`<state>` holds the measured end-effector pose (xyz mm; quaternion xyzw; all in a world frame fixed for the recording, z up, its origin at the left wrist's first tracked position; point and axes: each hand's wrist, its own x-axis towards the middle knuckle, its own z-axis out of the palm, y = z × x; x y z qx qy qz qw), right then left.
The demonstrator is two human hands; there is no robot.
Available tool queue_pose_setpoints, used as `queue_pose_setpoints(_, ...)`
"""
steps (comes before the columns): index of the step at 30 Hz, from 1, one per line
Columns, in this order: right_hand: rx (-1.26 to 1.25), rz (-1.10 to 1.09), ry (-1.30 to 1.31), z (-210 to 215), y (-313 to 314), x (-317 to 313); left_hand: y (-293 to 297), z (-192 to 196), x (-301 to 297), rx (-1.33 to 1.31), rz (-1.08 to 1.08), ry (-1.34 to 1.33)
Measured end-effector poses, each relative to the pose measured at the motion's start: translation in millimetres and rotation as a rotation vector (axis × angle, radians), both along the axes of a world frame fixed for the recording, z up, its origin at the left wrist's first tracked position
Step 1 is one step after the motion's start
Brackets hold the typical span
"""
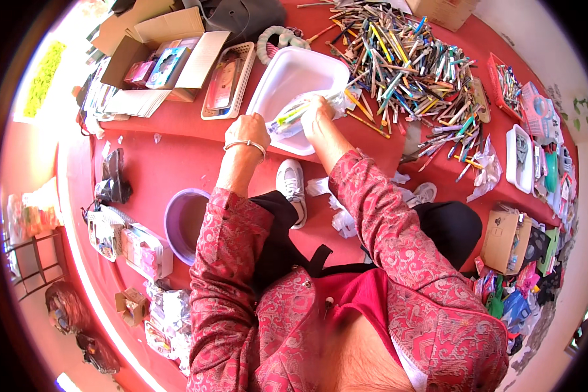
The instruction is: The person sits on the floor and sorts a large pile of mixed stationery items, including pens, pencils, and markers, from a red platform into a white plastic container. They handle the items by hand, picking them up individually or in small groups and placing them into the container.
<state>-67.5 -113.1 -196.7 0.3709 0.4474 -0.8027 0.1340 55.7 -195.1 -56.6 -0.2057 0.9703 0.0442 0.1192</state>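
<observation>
A white plastic basin [307, 62] sits in front of me on the red cloth. Over its near part lies a clear plastic bag [287, 119] with yellow-green and white pen-like sticks in it. My right hand [319, 119] is closed on the bag's right part. My left hand [247, 130], a bracelet on its wrist, is curled into a fist by the basin's near left rim. What its fingers hold, if anything, is hidden. Right of the basin spreads a large heap of loose pens and pencils [405, 72], a few touching the bag's end.
A cardboard box [199, 55] and a cream basket [242, 75] stand at the far left. Beside my left arm is a purple bucket [176, 222]. A red basket [503, 91] and a white tray [519, 160] line the right. Crumpled plastic [343, 219] lies between my shoes.
</observation>
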Motion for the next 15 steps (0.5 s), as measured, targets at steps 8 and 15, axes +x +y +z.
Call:
queue_pose_setpoints(8,-0.169,0.114,-0.005,-18.6,4.2,-5.6,-0.9,11.0,-3.8,-0.024,0.060,0.043)
queue_pose_setpoints(15,0.113,0.771,0.461,22.0,45.0,13.8,-4.2,5.7,-2.1,-0.003,0.001,-0.063)
